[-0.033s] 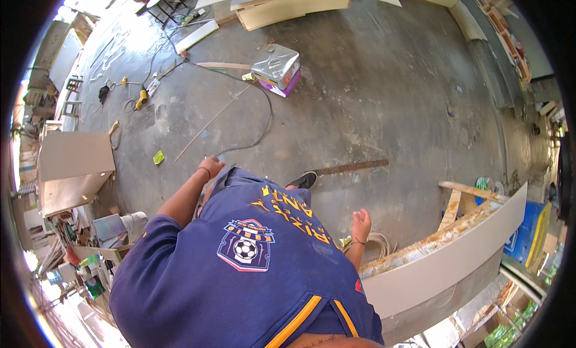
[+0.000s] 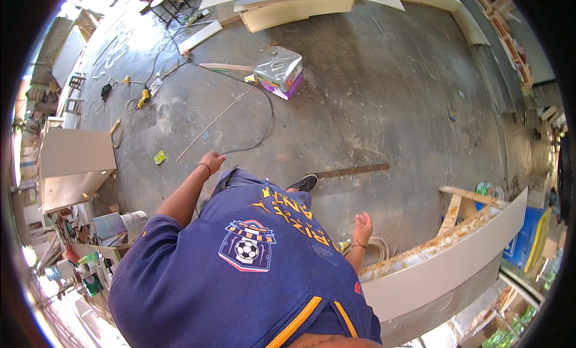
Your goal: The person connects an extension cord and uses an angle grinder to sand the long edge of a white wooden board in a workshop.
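Note:
My left hand [image 2: 213, 161] hangs out past my left side, its fingers loosely bent and nothing seen in them. In the picture its fingertips come close to a dark cable [image 2: 262, 136] that curves across the floor; I cannot tell any contact. On my other side, my right hand [image 2: 362, 228] is held low with fingers loosely apart, holding nothing. Nearest to it are a coil of pale hose or cord [image 2: 379, 247] and a long pale panel [image 2: 444, 275] with a rough, brown-stained edge.
Ahead on the floor stands a silver-topped box-like tin [image 2: 279, 69] with a purple lower part. A thin rod [image 2: 210, 127], a yellow power tool [image 2: 144, 98] and a green packet [image 2: 159, 157] lie to the left. A brown strip [image 2: 354, 169] lies beyond my shoe [image 2: 305, 183].
My left hand has swung slightly forward, away from my body. The right hand has hardly moved. The whole view has shifted a little.

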`<action>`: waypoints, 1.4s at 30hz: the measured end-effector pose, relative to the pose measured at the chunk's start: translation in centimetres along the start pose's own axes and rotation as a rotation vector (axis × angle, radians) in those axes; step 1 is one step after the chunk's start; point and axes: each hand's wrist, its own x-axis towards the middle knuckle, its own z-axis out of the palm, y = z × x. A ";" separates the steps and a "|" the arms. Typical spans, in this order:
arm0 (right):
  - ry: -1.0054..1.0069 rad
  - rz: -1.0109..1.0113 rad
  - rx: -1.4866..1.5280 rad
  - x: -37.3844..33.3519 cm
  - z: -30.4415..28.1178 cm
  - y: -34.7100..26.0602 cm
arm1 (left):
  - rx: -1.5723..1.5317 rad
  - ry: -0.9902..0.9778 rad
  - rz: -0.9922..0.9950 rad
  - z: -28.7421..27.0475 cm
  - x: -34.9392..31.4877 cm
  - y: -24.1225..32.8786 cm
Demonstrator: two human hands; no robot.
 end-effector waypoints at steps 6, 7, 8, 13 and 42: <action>-0.033 -0.123 -0.009 7.0 3.0 -6.8 | -0.176 0.184 0.011 -1.1 0.0 -2.2; -0.067 -0.147 -0.022 8.3 4.2 -8.8 | -0.162 0.125 -0.064 -0.6 -0.4 -4.3; -0.100 -0.172 -0.036 9.7 5.4 -10.9 | -0.172 0.099 -0.076 0.2 -0.9 -6.5; -0.289 -0.273 -0.184 14.0 12.5 -20.1 | -0.429 -0.006 -0.499 6.8 -5.9 -15.3; -0.633 0.165 -0.651 26.4 36.5 -33.6 | -1.063 0.328 -0.146 -5.7 12.8 -2.5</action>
